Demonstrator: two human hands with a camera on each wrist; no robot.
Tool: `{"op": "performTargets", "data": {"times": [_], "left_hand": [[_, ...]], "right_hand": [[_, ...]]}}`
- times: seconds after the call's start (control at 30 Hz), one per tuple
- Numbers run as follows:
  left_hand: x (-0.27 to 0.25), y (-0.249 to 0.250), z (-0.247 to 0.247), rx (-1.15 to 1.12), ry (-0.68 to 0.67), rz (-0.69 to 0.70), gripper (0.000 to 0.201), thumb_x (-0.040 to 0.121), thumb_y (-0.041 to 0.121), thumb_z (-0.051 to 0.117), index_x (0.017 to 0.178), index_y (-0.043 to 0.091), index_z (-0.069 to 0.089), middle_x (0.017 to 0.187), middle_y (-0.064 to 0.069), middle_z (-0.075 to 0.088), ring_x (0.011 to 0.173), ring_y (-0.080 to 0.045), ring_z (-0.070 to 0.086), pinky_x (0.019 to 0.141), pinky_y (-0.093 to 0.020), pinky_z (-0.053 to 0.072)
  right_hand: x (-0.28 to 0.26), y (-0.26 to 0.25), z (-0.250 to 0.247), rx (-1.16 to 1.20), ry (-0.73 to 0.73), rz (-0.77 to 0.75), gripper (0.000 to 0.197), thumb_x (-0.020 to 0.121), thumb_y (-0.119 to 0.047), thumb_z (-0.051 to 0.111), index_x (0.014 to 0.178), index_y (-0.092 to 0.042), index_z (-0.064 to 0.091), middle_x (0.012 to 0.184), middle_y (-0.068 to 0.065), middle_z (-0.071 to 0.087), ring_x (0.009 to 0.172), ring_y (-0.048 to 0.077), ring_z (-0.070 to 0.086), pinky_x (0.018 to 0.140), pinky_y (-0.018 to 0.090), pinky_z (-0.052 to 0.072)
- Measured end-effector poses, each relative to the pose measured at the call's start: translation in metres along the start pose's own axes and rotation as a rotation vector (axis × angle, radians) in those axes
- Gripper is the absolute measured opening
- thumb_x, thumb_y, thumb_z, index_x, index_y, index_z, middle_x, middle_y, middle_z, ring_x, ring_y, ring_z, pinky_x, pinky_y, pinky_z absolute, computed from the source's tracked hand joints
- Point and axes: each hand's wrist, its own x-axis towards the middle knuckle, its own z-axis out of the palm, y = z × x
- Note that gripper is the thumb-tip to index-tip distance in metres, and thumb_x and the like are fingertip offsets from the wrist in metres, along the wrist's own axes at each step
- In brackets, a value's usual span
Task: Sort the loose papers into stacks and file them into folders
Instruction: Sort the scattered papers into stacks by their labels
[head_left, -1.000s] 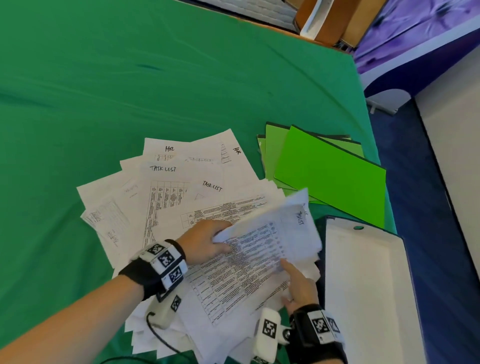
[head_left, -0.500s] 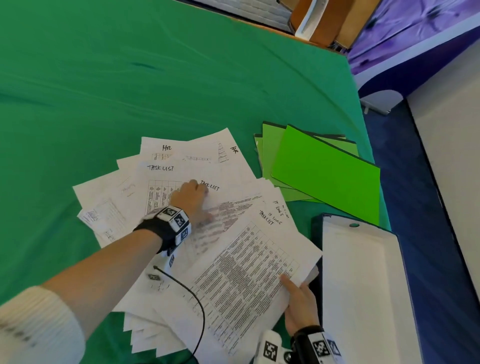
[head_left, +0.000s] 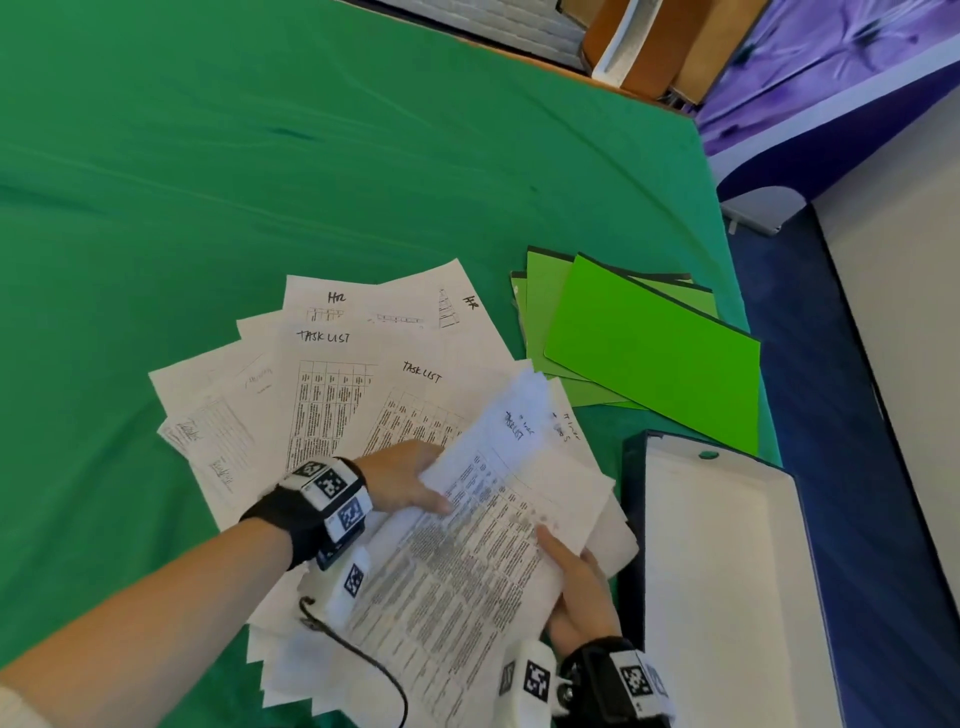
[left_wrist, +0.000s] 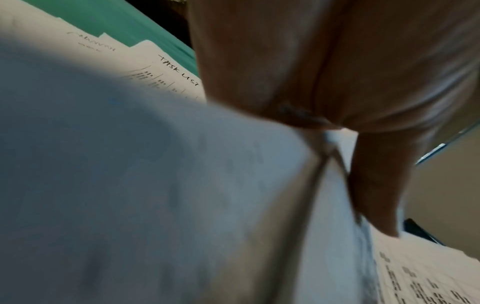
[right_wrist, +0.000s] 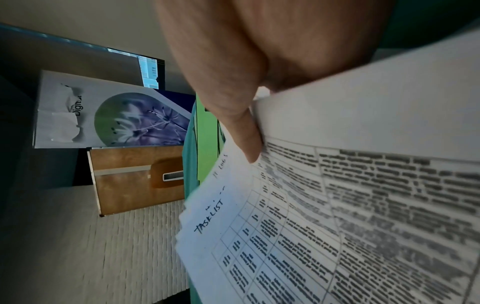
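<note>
Loose white papers lie fanned on the green cloth, headed "HR" and "TASK LIST". My right hand holds a thick sheaf of printed sheets near the table's front edge, thumb on top. My left hand pinches the left edge of the top sheet, headed "TASK LIST", thumb over it and fingers beneath. That sheet curls upward. Green folders lie overlapped to the right of the papers.
An open dark-blue box with a white inside sits at the front right, beside my right hand. The green cloth spreads far to the left and back. The table's right edge drops to blue floor.
My left hand has come back from the fanned papers to the sheaf and taken hold of its top sheet, which now lifts. The right hand stays on the sheaf.
</note>
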Motion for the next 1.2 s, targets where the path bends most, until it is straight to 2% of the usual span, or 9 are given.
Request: {"op": "performTargets", "data": {"times": [0.1, 0.23, 0.4, 0.53, 0.63, 0.77, 1.0, 1.1, 1.2], "left_hand": [[-0.003, 0.003, 0.0, 0.036, 0.032, 0.0, 0.043, 0.084, 0.047, 0.069, 0.113, 0.016, 0.061, 0.098, 0.009, 0.066, 0.088, -0.008, 0.064, 0.086, -0.032, 0.051], [0.009, -0.004, -0.014, 0.261, 0.586, -0.048, 0.044, 0.086, 0.052, 0.064, 0.115, 0.02, 0.057, 0.11, 0.004, 0.06, 0.1, -0.015, 0.059, 0.091, -0.038, 0.052], [0.021, 0.001, -0.018, 0.551, 0.677, -0.2, 0.056, 0.083, 0.045, 0.069, 0.128, 0.019, 0.047, 0.13, -0.004, 0.045, 0.122, -0.024, 0.042, 0.099, -0.044, 0.042], [0.023, 0.0, -0.017, 0.349, 0.862, -0.45, 0.084, 0.079, 0.044, 0.074, 0.138, 0.004, 0.03, 0.141, -0.016, 0.032, 0.13, -0.032, 0.033, 0.101, -0.046, 0.041], [0.022, -0.007, -0.021, 0.115, 0.862, -0.432, 0.09, 0.079, 0.038, 0.077, 0.14, -0.004, 0.027, 0.146, -0.023, 0.027, 0.13, -0.037, 0.037, 0.103, -0.042, 0.042], [0.014, 0.001, -0.019, 0.11, 0.581, -0.241, 0.051, 0.089, 0.047, 0.062, 0.122, 0.009, 0.053, 0.122, -0.01, 0.06, 0.098, -0.026, 0.059, 0.086, -0.034, 0.05], [0.006, 0.01, -0.003, -0.084, 0.255, -0.059, 0.071, 0.089, 0.037, 0.068, 0.146, 0.014, 0.033, 0.145, 0.009, 0.039, 0.131, -0.015, 0.042, 0.108, -0.03, 0.032], [0.003, 0.001, -0.015, -0.15, 0.539, -0.035, 0.047, 0.087, 0.043, 0.068, 0.123, 0.017, 0.051, 0.118, 0.003, 0.06, 0.106, -0.016, 0.059, 0.092, -0.033, 0.049], [-0.009, -0.011, -0.036, -0.168, 0.773, -0.114, 0.027, 0.09, 0.032, 0.067, 0.109, 0.018, 0.053, 0.102, 0.005, 0.06, 0.092, -0.014, 0.059, 0.074, -0.026, 0.048]], "right_hand": [[-0.001, 0.001, -0.011, -0.035, 0.014, -0.007, 0.039, 0.082, -0.007, 0.071, 0.12, -0.01, 0.06, 0.108, 0.017, 0.071, 0.099, 0.039, 0.068, 0.088, 0.061, 0.051], [-0.007, 0.002, -0.029, 0.058, -0.017, -0.039, 0.035, 0.089, -0.008, 0.064, 0.123, -0.014, 0.06, 0.114, 0.012, 0.07, 0.104, 0.036, 0.066, 0.095, 0.055, 0.048], [-0.007, 0.01, -0.042, 0.005, 0.186, -0.153, 0.037, 0.09, -0.002, 0.061, 0.126, -0.011, 0.059, 0.108, 0.009, 0.069, 0.099, 0.034, 0.065, 0.088, 0.048, 0.051], [-0.007, 0.007, -0.04, -0.059, 0.159, -0.167, 0.027, 0.091, -0.004, 0.059, 0.116, -0.012, 0.062, 0.105, 0.011, 0.071, 0.096, 0.034, 0.067, 0.084, 0.046, 0.052], [-0.004, -0.004, -0.029, -0.103, 0.065, -0.125, 0.026, 0.09, -0.007, 0.062, 0.116, -0.006, 0.063, 0.106, 0.013, 0.072, 0.098, 0.033, 0.068, 0.086, 0.047, 0.053], [0.003, -0.02, -0.007, -0.187, -0.082, -0.097, 0.024, 0.093, -0.012, 0.059, 0.116, -0.009, 0.064, 0.107, 0.009, 0.073, 0.098, 0.026, 0.07, 0.078, 0.04, 0.055], [0.014, -0.017, 0.008, -0.22, -0.097, -0.123, 0.067, 0.065, -0.027, 0.087, 0.124, -0.011, 0.059, 0.115, 0.011, 0.07, 0.106, 0.032, 0.066, 0.094, 0.055, 0.049], [0.02, -0.013, -0.003, -0.216, -0.097, -0.105, 0.035, 0.082, -0.011, 0.071, 0.116, -0.007, 0.065, 0.112, 0.013, 0.071, 0.102, 0.035, 0.067, 0.092, 0.054, 0.05], [0.013, -0.018, -0.01, -0.079, -0.16, -0.122, 0.043, 0.084, -0.008, 0.066, 0.126, -0.011, 0.059, 0.118, 0.01, 0.068, 0.108, 0.034, 0.064, 0.099, 0.056, 0.045]]}}
